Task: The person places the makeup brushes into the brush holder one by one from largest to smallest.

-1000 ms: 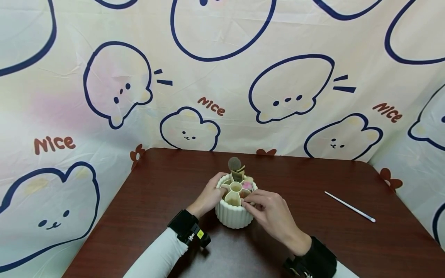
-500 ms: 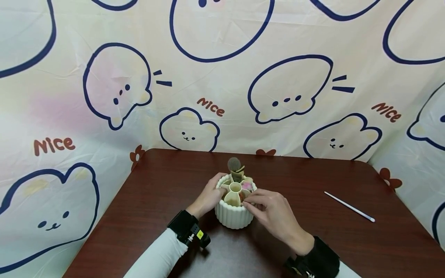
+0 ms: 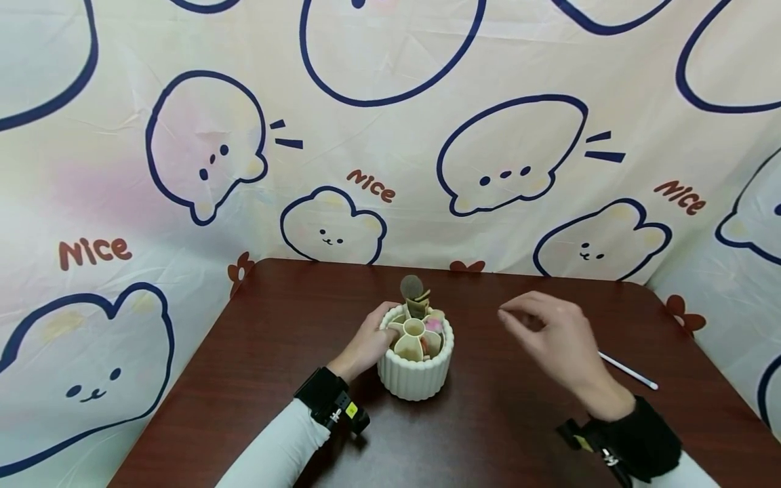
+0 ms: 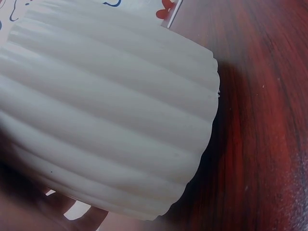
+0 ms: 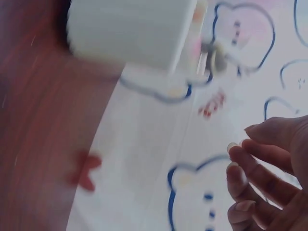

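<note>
A white ribbed pot [image 3: 415, 379] stands upright on the table, with a cream flower-shaped divider [image 3: 413, 330] inside it. My left hand [image 3: 368, 344] grips its left rim, the thumb over the inner side. The left wrist view is mostly filled by the pot's fluted wall [image 4: 110, 106]. A grey-green round-headed item [image 3: 411, 288] sticks up at the pot's back, and something pink [image 3: 434, 325] shows in a right-hand compartment. Well to the right of the pot, my right hand [image 3: 558, 339] is raised above the table, fingers loosely bent; I see nothing held in it.
A thin white stick [image 3: 631, 371] lies on the dark brown table [image 3: 274, 305] at the right, partly behind my right hand. Cartoon-printed cloth [image 3: 409, 149] hangs behind the table and at both sides.
My right hand has left the right rim of the pot and moved right and up, away from it. The left hand and the pot have stayed in place.
</note>
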`<state>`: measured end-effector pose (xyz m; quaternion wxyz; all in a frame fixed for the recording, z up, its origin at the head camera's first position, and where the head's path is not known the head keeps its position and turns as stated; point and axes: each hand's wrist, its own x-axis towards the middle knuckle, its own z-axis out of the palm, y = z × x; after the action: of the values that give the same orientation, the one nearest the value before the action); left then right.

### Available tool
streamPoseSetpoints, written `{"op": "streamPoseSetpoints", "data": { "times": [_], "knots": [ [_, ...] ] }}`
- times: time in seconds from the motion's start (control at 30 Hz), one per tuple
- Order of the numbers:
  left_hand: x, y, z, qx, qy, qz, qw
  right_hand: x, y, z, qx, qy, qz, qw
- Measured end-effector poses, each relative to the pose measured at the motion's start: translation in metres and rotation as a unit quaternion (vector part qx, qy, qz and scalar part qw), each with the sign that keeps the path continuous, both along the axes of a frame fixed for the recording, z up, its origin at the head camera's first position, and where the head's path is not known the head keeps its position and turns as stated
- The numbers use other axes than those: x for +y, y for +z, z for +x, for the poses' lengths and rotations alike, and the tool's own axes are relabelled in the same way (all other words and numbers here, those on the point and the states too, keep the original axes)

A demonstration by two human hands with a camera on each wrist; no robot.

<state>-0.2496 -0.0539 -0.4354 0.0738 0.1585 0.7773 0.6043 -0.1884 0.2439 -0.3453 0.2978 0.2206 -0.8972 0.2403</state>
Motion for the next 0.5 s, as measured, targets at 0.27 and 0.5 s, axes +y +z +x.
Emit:
{"op": "streamPoseSetpoints", "data": {
  "times": [0.27, 0.5],
  "knots": [
    [0.000, 0.003, 0.000, 0.000, 0.000, 0.004, 1.0000, 0.087, -0.016, -0.017, -0.105, -0.134, 0.020, 0.9852],
    [0.001, 0.000, 0.000, -0.002, 0.002, -0.002, 1.0000, 0.147, -0.050, -0.024, -0.219, -0.212, 0.033, 0.9518]
  ]
}}
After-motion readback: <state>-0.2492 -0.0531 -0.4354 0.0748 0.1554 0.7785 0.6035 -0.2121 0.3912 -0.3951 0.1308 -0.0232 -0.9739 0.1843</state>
